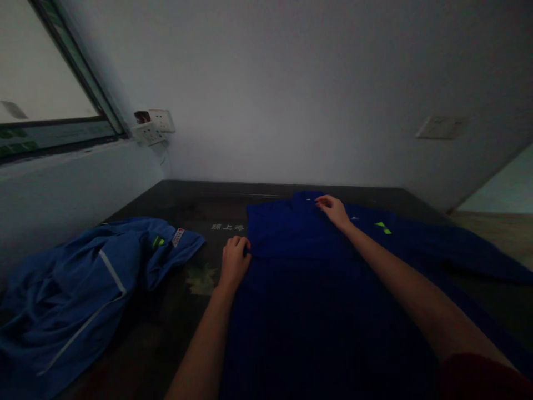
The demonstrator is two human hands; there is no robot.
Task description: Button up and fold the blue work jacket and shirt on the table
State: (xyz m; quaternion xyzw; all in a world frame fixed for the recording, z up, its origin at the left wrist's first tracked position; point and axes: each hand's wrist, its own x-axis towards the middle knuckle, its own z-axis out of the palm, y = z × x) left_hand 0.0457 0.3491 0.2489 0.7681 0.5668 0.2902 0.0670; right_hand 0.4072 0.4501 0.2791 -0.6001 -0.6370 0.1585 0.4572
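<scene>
A dark blue work jacket (291,233) lies spread on the dark table, its collar (308,196) toward the wall. Its left side ends in a straight edge, while a sleeve (470,247) stretches out to the right. At that left edge, my left hand (236,256) is closed, with curled fingers on the cloth. My right hand (333,211) is just right of the collar, fingers loosely bent and thumb a little apart; I see nothing held in it. Yellow-green patches (383,228) show on the jacket's right side. Its lower part is very dark.
Left of the jacket lies a crumpled lighter blue garment (91,278) with pale piping. The dark table (183,194) has white lettering and a leaf picture (202,279). Behind it rises a pale wall (291,100) with sockets (154,125) in the left corner and a switch plate (442,126) at right.
</scene>
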